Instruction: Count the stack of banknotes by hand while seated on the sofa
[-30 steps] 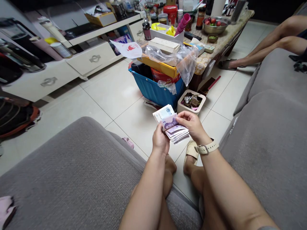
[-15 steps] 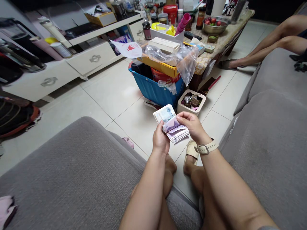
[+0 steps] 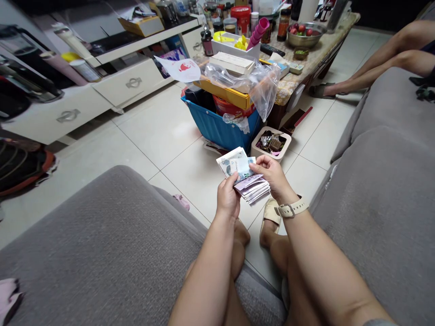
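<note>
My left hand [image 3: 228,197] is closed around a folded stack of banknotes [image 3: 254,190], its thumb pressing on the upper face. Purple notes fan out at the lower right of the stack, and grey-blue notes stick up at the upper left. Across the middle lies a blue banknote [image 3: 243,167]. The thumb and fingers of my right hand [image 3: 272,174] pinch this note's right end. A pale watch strap circles my right wrist.
A white bin [image 3: 272,156] with rubbish stands just beyond my hands. Behind it are a blue basket [image 3: 217,127] heaped with boxes and a cluttered table [image 3: 316,56]. Grey sofa seats [image 3: 118,226] flank me. Another person's legs [image 3: 377,63] show at the upper right.
The blue note now lies over the middle of the stack, where a purple note was before. My right hand has barely shifted; the left thumb has moved slightly right.
</note>
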Motion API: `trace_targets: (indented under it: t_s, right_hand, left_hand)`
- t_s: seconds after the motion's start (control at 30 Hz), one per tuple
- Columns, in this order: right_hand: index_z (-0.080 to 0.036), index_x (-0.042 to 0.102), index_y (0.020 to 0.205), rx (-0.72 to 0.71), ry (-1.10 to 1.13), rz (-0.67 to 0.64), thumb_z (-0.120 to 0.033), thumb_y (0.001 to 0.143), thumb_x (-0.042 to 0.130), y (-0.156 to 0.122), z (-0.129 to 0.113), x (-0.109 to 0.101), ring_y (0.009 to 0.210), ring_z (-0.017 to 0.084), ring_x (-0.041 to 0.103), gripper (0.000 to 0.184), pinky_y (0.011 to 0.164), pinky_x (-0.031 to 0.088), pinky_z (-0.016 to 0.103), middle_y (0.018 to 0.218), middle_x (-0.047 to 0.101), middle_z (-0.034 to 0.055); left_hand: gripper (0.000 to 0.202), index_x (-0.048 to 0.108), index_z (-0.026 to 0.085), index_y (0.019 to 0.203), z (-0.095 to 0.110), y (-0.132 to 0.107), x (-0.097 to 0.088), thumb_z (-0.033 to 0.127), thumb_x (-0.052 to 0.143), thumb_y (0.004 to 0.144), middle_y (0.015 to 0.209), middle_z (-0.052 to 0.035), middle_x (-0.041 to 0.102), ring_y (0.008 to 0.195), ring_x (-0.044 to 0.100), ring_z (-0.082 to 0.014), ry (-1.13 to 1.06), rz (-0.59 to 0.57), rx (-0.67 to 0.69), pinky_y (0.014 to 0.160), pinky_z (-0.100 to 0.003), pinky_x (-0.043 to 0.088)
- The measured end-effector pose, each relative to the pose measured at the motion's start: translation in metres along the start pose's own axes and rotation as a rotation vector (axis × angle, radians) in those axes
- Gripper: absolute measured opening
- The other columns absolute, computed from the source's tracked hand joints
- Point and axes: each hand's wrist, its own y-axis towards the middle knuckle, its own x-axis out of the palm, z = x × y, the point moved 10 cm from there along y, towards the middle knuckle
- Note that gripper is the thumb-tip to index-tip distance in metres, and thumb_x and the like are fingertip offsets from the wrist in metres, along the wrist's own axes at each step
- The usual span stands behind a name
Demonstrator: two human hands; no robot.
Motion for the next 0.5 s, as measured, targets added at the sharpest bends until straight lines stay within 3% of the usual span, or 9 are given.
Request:
trace_targets:
  t_s: [0.27, 0.5]
  right_hand:
    - [-0.017, 0.056, 0.063, -0.011, -0.04, 0.043, -0.04, 0.063, 0.076, -0.0027, -0.0057, -0.0033, 0.051, 0.009, 0.044, 0.031, 0.051, 0.035, 0.024, 0.056, 0.051, -0.0044]
    - [-0.018, 0.054, 0.061, -0.02, -0.053, 0.063, -0.042, 0.063, 0.076, -0.0038, -0.0072, -0.0048, 0.051, 0.01, 0.044, 0.033, 0.05, 0.035, 0.024, 0.056, 0.052, -0.0036]
  left_hand:
    - [0.018, 0.068, 0.011, 0.077, 0.0014, -0.0021, 0.0006, 0.019, 0.073, 0.061, 0.071, -0.0052, 0.071, 0.075, 0.069, -0.0225, 0.031, 0.007, 0.004, 0.079, -0.035, 0.052]
    - [0.023, 0.069, 0.012, 0.087, -0.0008, 0.004, -0.003, 0.031, 0.066, 0.074, 0.085, -0.0084, 0.073, 0.089, 0.068, -0.0236, -0.068, 0.028, 0.021, 0.085, -0.034, 0.05]
